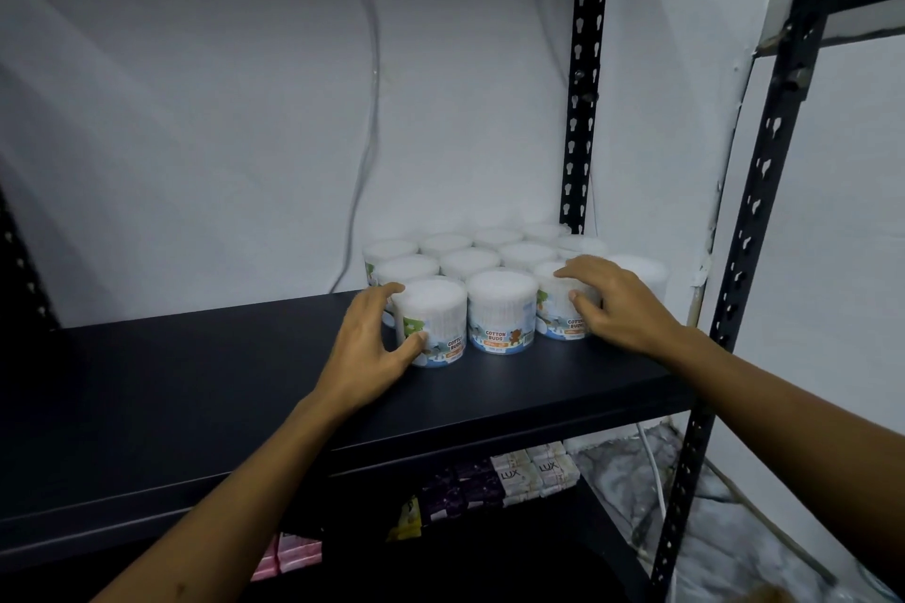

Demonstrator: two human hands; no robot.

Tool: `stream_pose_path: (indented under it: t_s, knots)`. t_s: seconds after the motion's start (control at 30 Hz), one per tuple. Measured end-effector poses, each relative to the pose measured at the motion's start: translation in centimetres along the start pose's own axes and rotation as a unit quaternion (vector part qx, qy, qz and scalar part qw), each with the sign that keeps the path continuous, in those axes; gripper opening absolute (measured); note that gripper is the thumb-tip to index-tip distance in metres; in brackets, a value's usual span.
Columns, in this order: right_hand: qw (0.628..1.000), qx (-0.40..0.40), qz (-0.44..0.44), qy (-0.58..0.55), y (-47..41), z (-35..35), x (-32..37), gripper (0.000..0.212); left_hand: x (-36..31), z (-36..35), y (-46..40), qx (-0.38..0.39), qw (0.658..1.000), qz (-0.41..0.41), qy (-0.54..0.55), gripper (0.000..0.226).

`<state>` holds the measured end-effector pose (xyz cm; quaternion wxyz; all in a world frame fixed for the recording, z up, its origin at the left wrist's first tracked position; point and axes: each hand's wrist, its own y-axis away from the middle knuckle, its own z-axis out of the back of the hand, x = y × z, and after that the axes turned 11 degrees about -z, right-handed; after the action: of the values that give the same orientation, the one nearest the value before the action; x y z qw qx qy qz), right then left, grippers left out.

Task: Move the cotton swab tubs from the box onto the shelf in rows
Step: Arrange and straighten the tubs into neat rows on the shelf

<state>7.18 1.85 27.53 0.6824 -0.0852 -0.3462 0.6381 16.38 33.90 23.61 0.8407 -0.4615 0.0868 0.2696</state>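
At the far left edge of the frame a black slotted post (19, 269) rises beside the dark shelf (196, 387). A thin grey cable (372, 88) hangs down the white wall in the upper middle. Below the shelf, at lower centre, lie pink packs (289, 553), purple packs (460, 487) and pale LUX soap boxes (534, 473). Two more slotted posts (585, 74) stand at centre right and far right.

The cotton swab tubs (499, 255) stand in rows at the back right of the shelf, white-topped, with "COTTON BUDS" labels. The left hand (372, 348) has its grip curled round the front left tub (433, 318). The middle front tub (502, 309) stands free. The right hand (612, 304) holds the front right tub (558, 309), fingers over its top, thumb on its side.
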Motion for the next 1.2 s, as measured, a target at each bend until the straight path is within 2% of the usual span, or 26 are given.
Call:
stream_pose_path:
  t_s: [0.13, 0.27, 0.37, 0.53, 0.73, 1.2]
  knots:
    - [0.998, -0.053, -0.022, 0.028, -0.5, 2.3, -1.2, 0.033, -1.3, 0.2, -1.3, 0.003, 0.994, -0.065, -0.092, 0.054]
    - [0.995, -0.025, -0.073, 0.069, -0.6, 4.4, -3.0, 0.034, -4.5, -1.0, -4.5, 0.013, 0.982, -0.142, -0.123, 0.039]
    - [0.992, 0.000, -0.083, 0.095, -1.0, 4.6, -3.0, 0.034, -7.0, -2.9, -7.6, 0.062, 0.972, -0.182, -0.132, 0.028]
    - [0.975, 0.079, -0.136, 0.155, -2.5, 5.2, -3.1, 0.036, -9.7, -6.7, -11.8, 0.193, 0.956, -0.181, -0.127, 0.035]
    - [0.958, 0.128, -0.162, 0.198, -3.1, 5.6, -4.0, 0.037, -11.0, -9.7, -13.7, 0.266, 0.940, -0.156, -0.142, 0.043]
    - [0.962, 0.097, -0.153, 0.205, -2.8, 4.6, -4.3, 0.043, -10.5, -10.8, -13.1, 0.210, 0.962, -0.141, -0.105, 0.034]
